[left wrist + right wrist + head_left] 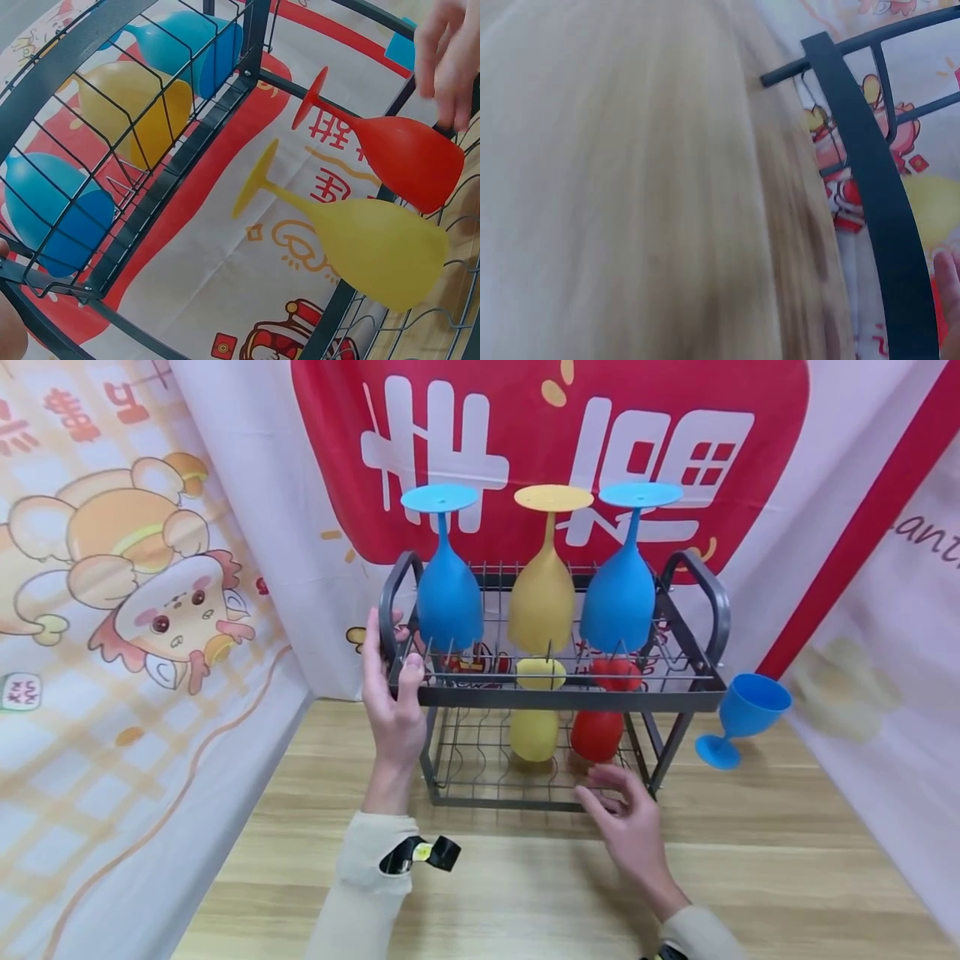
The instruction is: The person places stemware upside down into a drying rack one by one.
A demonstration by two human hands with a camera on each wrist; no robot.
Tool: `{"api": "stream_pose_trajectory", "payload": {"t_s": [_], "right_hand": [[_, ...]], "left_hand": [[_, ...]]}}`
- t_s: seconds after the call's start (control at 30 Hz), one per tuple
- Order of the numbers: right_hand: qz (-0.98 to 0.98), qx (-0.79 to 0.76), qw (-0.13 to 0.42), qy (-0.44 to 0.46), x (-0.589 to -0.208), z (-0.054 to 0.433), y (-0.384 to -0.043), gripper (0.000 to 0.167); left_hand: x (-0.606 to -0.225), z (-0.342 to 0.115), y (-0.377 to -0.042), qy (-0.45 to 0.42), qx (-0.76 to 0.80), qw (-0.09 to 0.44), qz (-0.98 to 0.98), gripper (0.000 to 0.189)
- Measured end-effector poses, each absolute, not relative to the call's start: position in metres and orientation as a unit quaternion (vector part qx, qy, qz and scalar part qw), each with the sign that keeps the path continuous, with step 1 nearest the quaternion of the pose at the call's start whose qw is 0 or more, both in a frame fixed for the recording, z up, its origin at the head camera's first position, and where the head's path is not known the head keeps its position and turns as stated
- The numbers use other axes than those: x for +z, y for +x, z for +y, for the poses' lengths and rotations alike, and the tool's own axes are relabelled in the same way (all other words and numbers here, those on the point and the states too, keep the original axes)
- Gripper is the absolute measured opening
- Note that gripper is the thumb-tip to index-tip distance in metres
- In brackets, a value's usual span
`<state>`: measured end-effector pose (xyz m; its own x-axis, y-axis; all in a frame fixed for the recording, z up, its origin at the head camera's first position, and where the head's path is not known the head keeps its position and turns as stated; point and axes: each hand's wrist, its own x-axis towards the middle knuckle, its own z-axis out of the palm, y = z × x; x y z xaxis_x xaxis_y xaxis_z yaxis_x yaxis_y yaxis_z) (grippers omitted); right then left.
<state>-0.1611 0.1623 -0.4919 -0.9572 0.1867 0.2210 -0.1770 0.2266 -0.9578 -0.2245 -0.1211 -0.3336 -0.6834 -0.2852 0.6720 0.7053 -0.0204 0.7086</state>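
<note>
My left hand (395,706) holds the left end of a dark two-tier metal rack (555,699), thumb over the front rail and fingers beside the side handle. My right hand (626,818) hovers in front of the lower tier with fingers loosely bent, nothing in them. Just behind it, a red goblet (597,735) stands upside down on the lower tier, next to a yellow goblet (534,735). In the left wrist view, the right fingers (446,75) are close to the red goblet (412,161); whether they touch it I cannot tell.
Upside down on the top tier are a blue goblet (450,597), a yellow goblet (542,606) and another blue goblet (618,602). Another blue goblet (753,703) stands upright on the wooden table (495,893), right of the rack. Printed cloth (255,460) hangs behind and at the sides.
</note>
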Motion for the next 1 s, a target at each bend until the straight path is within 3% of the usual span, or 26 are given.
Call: {"api": "stream_pose_trajectory", "payload": {"t_s": [0.2,0.43,0.53,0.73,0.8,1.0], "right_hand": [[-0.803,0.551,0.223,-0.047,-0.499,0.222,-0.142,0.019],[-0.792,0.523,0.244,-0.201,-0.5,0.305,-0.161,0.025],[-0.778,0.525,0.208,-0.275,-0.504,0.334,-0.177,0.042],[-0.752,0.536,0.119,-0.366,-0.503,0.365,-0.212,0.113],[-0.748,0.54,0.1,-0.373,-0.5,0.371,-0.223,0.124],[-0.745,0.553,0.085,-0.362,-0.497,0.378,-0.249,0.129]], "left_hand": [[-0.334,-0.116,-0.226,-0.176,-0.695,0.349,-0.603,0.07],[-0.333,-0.112,-0.225,-0.169,-0.692,0.343,-0.613,0.069],[-0.332,-0.113,-0.225,-0.165,-0.69,0.343,-0.615,0.069],[-0.333,-0.118,-0.225,-0.166,-0.69,0.349,-0.612,0.069],[-0.333,-0.12,-0.225,-0.168,-0.688,0.35,-0.612,0.069],[-0.333,-0.123,-0.224,-0.165,-0.687,0.35,-0.615,0.069]]}}
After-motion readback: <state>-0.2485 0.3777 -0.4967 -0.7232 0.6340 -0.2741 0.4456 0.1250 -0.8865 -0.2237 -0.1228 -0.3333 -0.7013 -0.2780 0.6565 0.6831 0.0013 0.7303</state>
